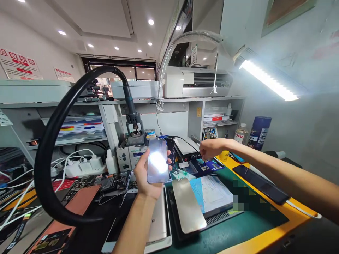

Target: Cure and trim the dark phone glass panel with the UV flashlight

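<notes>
My left hand [149, 173] is wrapped around a smartphone [158, 165], held upright with its glossy face toward me. A bright glare covers much of that face. Farther back on the right, my right hand [210, 149] is closed above a blue mat [212, 165]. A thin dark tip shows beneath its fingers, but what they hold is not clear. Just below the phone lies a flat, pale metallic phone-sized panel [188, 206]. Beside the panel is a white and blue box [213, 193].
A thick black hose [42, 158] arches over the left side. A black phone [261, 183] with a white cable lies at right. White tablets [158, 225], a power strip [84, 165], a soldering station [124, 158] and a spray can [259, 132] stand or lie around.
</notes>
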{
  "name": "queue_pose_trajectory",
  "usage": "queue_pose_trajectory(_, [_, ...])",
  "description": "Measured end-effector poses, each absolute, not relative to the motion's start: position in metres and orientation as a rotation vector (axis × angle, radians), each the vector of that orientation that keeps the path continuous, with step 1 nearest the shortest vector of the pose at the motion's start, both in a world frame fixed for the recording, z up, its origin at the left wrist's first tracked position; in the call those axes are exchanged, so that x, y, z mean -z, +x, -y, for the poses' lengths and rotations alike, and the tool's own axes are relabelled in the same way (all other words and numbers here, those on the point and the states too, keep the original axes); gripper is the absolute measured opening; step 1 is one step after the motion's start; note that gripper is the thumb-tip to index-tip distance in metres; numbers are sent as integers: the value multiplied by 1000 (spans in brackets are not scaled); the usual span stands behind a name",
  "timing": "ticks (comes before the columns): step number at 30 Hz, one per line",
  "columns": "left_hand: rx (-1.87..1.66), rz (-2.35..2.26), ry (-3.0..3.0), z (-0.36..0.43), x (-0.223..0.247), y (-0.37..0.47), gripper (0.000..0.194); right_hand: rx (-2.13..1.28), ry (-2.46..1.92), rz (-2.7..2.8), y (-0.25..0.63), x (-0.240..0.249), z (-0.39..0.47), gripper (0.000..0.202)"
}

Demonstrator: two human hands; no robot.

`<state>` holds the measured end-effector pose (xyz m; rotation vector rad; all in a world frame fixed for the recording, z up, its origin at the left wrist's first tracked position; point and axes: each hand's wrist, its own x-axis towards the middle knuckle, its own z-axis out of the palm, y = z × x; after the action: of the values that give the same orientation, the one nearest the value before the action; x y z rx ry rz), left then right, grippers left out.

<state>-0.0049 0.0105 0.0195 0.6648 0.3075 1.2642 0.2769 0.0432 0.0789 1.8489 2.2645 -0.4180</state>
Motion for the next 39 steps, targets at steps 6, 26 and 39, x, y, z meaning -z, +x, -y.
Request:
queue_pose_trajectory(6, [-1141,-362,640,3,-20,12,49,644,1976,-2246,323,-35,-30,30])
queue_pose_trajectory(26, [-1047,-611,511,6,-11,23,64,1433,1871,-2282,353,-1,-10,58])
queue_pose_trajectory(39, [-1050,-603,525,8,-11,23,63,1086,2044,-2321,379,3,-19,26])
